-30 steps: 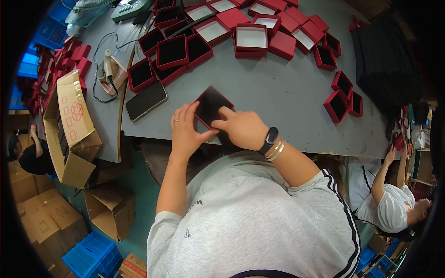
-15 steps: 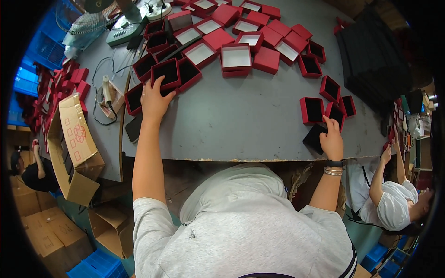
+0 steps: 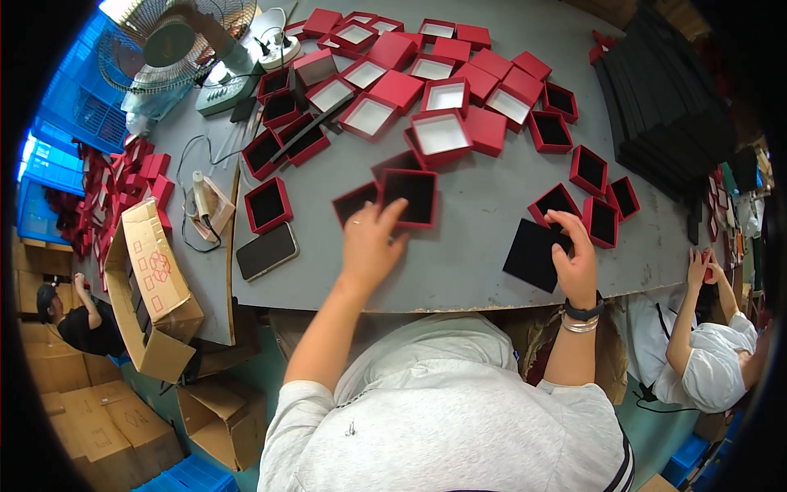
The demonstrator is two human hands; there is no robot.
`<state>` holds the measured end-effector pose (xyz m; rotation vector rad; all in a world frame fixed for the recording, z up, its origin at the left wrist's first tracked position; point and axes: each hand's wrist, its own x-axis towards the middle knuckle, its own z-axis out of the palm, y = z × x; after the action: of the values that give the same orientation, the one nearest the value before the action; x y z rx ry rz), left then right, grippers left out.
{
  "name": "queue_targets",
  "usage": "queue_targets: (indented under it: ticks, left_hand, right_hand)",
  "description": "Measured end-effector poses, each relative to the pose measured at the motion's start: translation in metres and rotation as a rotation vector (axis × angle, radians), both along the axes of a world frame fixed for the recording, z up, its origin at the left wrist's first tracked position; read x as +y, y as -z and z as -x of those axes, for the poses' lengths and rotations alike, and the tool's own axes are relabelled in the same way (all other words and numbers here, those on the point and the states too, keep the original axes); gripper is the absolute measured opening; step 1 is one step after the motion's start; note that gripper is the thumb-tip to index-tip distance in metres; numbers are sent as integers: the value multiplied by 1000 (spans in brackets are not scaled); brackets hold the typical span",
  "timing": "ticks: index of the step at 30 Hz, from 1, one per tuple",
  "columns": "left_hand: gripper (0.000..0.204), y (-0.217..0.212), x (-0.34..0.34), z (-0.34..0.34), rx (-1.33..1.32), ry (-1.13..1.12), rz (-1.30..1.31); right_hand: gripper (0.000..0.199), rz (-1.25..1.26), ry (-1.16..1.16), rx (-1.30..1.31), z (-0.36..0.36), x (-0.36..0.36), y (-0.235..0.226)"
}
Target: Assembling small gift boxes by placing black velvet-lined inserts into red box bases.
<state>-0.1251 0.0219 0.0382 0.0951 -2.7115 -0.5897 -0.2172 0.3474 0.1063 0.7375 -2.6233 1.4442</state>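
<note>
My left hand (image 3: pixel 373 250) has its fingers spread, the tips on a red box with black lining (image 3: pixel 414 197) in the middle of the table. A second black-lined red box (image 3: pixel 357 203), blurred, lies against it, and another is partly hidden behind. My right hand (image 3: pixel 578 262) is closed on the edge of a flat black square pad (image 3: pixel 529 256), thumb and fingers at its right side. Just beyond the pad sits a black-lined red box (image 3: pixel 556 201), with more such boxes (image 3: pixel 601 221) to its right.
Several red boxes and lids with white insides (image 3: pixel 443 131) crowd the far table. A phone (image 3: pixel 267 250) and a lone red box (image 3: pixel 267 205) lie at left. Black sheets (image 3: pixel 664 98) are stacked far right. A fan (image 3: pixel 168 41), carton (image 3: pixel 152 271) and co-worker (image 3: pixel 701 353) flank the table.
My left hand has swept rightward and nearer, bringing black-lined boxes to the middle and uncovering the phone. The black pad has shifted left with my right hand. The view has moved slightly.
</note>
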Motion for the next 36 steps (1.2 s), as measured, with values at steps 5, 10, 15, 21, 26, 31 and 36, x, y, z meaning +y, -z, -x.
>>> queue_targets:
  ticks: [5, 10, 15, 21, 26, 31, 36]
  left_hand:
    - [69, 5, 77, 1, 2, 76, 11]
    - [68, 23, 143, 25, 60, 284, 13]
    - [67, -9, 128, 39, -309, 625, -743]
    - [24, -21, 4, -20, 225, 259, -275]
    - [47, -16, -160, -53, -34, -487, 1]
    - [52, -1, -159, -36, -250, -395, 124]
    - [48, -11, -80, -7, -221, -155, 29]
  right_hand:
    - [43, 756, -268, -313, -28, -23, 28]
    - [41, 946, -240, -388, -50, -57, 41]
    - [44, 828, -2, -326, -18, -47, 59]
    - [49, 623, 209, -154, 18, -16, 62]
    - [39, 377, 63, 83, 3, -69, 22]
    - [38, 134, -188, 24, -14, -128, 53]
    - [56, 10, 32, -44, 3, -92, 72]
